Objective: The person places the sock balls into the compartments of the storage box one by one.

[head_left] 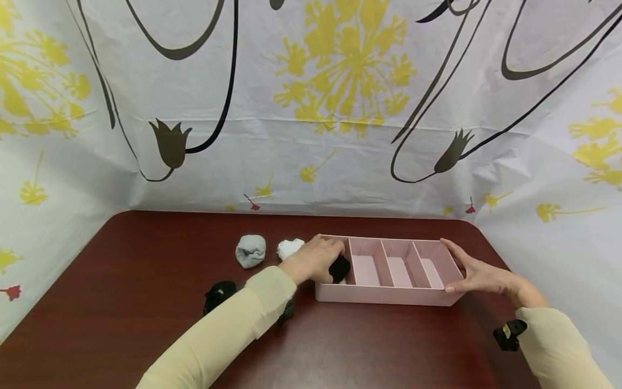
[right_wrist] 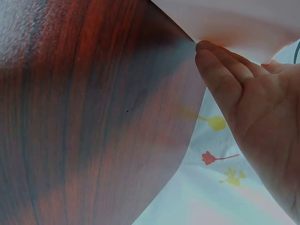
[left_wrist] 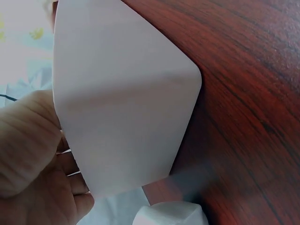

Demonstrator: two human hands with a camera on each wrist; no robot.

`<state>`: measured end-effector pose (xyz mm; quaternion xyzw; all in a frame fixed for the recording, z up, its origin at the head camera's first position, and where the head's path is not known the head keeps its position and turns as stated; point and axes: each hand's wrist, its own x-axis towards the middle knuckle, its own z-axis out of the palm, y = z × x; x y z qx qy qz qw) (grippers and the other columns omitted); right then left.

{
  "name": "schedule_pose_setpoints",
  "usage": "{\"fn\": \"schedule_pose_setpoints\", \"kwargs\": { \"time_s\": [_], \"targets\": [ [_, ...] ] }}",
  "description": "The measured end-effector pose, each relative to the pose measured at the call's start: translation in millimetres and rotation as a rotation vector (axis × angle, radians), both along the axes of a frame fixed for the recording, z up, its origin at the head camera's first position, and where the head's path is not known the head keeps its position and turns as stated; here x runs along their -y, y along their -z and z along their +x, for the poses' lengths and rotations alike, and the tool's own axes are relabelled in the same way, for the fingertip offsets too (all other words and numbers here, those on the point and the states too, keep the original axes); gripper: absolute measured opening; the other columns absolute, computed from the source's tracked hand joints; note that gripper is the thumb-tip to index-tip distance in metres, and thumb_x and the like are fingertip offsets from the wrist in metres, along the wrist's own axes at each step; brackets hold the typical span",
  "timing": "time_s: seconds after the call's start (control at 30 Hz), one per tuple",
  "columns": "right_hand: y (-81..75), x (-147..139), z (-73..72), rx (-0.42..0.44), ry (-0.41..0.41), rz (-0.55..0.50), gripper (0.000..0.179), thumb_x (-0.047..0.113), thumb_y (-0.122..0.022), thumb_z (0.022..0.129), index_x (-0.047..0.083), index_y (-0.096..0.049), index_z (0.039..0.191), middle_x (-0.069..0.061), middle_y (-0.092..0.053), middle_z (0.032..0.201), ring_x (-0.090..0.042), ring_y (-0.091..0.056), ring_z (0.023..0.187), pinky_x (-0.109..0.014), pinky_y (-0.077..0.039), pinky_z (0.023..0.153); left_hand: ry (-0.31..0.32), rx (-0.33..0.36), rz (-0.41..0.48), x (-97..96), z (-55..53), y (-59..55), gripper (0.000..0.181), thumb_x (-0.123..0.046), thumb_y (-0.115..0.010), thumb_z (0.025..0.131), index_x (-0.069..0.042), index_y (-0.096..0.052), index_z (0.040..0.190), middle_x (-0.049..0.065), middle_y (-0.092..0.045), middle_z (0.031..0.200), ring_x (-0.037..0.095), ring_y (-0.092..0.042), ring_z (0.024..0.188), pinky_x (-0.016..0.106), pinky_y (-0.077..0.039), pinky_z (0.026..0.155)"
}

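Note:
A pink box (head_left: 384, 294) with a row of compartments stands on the table. My left hand (head_left: 316, 259) reaches over its left end, the fingers curled round a black balled-up cloth, likely a sock (head_left: 340, 269), in the leftmost compartment. The left wrist view shows the box's outer end wall (left_wrist: 126, 108) with the left hand (left_wrist: 42, 164) beside it; the black bundle is hidden there. At the other end, my right hand (head_left: 478, 275) grips the box, thumb at the front corner and fingers at the back. The right wrist view shows the right hand (right_wrist: 253, 98) against the wall.
Left of the box lie a grey balled-up sock (head_left: 250, 251) and a white one (head_left: 290, 248), the latter partly behind the left hand. A black object (head_left: 220, 296) sits partly behind the left forearm. A patterned sheet (head_left: 291, 162) rises behind the brown table (head_left: 121, 302).

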<state>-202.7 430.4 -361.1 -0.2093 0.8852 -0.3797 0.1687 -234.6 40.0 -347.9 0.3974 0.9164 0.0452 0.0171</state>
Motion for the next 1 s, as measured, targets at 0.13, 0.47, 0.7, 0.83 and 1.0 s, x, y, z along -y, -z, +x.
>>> {"fn": "schedule_pose_setpoints", "kwargs": {
  "time_s": [0.13,0.47,0.7,0.83,1.0],
  "targets": [
    [1.0,0.7,0.0,-0.007,-0.005,0.001,0.104,0.005,-0.072,0.076,-0.002,0.004,0.147,-0.031,-0.019,0.14,0.011,-0.039,0.106,-0.017,-0.043,0.079,0.005,-0.004,0.005,1.1,1.4,0.0,0.049,-0.027,-0.079,0.072,-0.011,-0.056,0.112,0.003,-0.062,0.109,0.019,-0.057,0.106,0.031,-0.035,0.103],
    [1.5,-0.8,0.3,-0.013,0.016,0.044,0.106,0.009,-0.073,0.076,0.001,0.004,0.148,-0.03,-0.014,0.144,0.019,-0.031,0.108,-0.018,-0.043,0.08,-0.022,0.104,0.152,21.9,13.6,-12.4,0.056,-0.026,-0.07,0.084,-0.009,-0.048,0.133,0.007,-0.051,0.135,0.025,-0.044,0.129,0.04,-0.027,0.111],
    [-0.2,-2.6,0.0,-0.044,0.017,0.065,0.105,0.009,-0.073,0.076,0.0,0.002,0.148,-0.029,-0.018,0.141,0.017,-0.032,0.105,-0.017,-0.042,0.078,-0.034,0.157,0.326,72.9,30.6,-20.4,0.061,-0.027,-0.073,0.081,-0.007,-0.049,0.133,0.008,-0.053,0.133,0.026,-0.046,0.126,0.042,-0.035,0.106],
    [1.2,-3.3,-1.2,-0.043,0.01,0.06,0.104,0.008,-0.072,0.076,0.0,0.003,0.148,-0.029,-0.018,0.141,0.017,-0.033,0.106,-0.017,-0.042,0.078,-0.077,0.163,0.35,112.3,43.0,-16.6,0.062,-0.032,-0.074,0.079,-0.007,-0.05,0.13,0.008,-0.054,0.13,0.025,-0.049,0.122,0.043,-0.04,0.1],
    [2.9,-2.7,-1.9,-0.038,0.012,0.06,0.104,0.008,-0.072,0.076,0.001,0.003,0.148,-0.029,-0.019,0.141,0.014,-0.034,0.105,-0.018,-0.042,0.077,-0.119,0.216,0.362,157.9,59.2,-7.6,0.068,-0.038,-0.076,0.076,-0.007,-0.05,0.132,0.007,-0.053,0.131,0.025,-0.049,0.123,0.045,-0.041,0.098]
  ]
}}
